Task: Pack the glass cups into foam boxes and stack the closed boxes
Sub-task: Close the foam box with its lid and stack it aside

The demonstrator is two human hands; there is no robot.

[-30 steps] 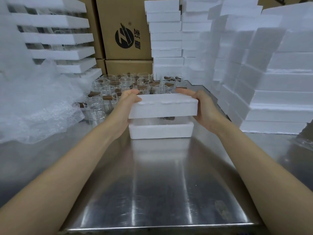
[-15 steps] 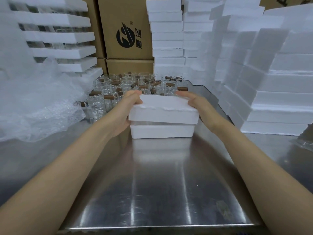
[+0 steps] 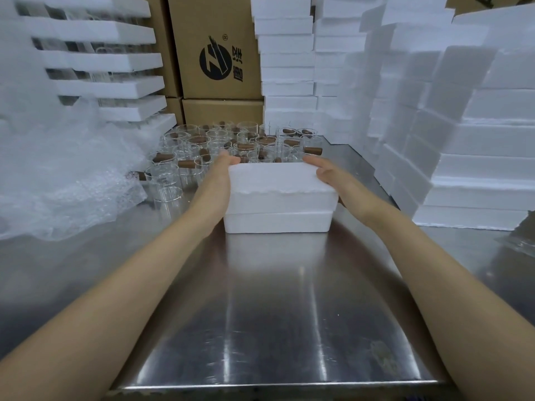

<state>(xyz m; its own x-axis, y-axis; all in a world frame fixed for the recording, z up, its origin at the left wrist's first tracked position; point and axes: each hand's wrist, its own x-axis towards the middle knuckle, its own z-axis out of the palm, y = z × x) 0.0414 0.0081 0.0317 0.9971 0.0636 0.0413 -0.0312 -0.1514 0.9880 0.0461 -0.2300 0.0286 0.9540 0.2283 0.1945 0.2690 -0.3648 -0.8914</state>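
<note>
on the steel bench (image 3: 275, 314), the foam box (image 3: 278, 222) stands just ahead of both forearms. its lid (image 3: 280, 183) lies on top with no gap along the front edge, so what is inside is hidden. the left hand (image 3: 215, 180) grips the lid's left end, thumb on the top face, the other fingers out of sight behind it. the right hand (image 3: 330, 176) grips the right end, fingers curled over the far corner. just behind the box stand many glass cups (image 3: 231, 143) with brown stub handles, packed close together. left of the box lies crumpled bubble wrap (image 3: 58, 175). right of it rise stacks of white foam boxes (image 3: 477, 140). behind the cups a cardboard carton (image 3: 202, 24) bears a round black logo and two characters i cannot read.
</note>
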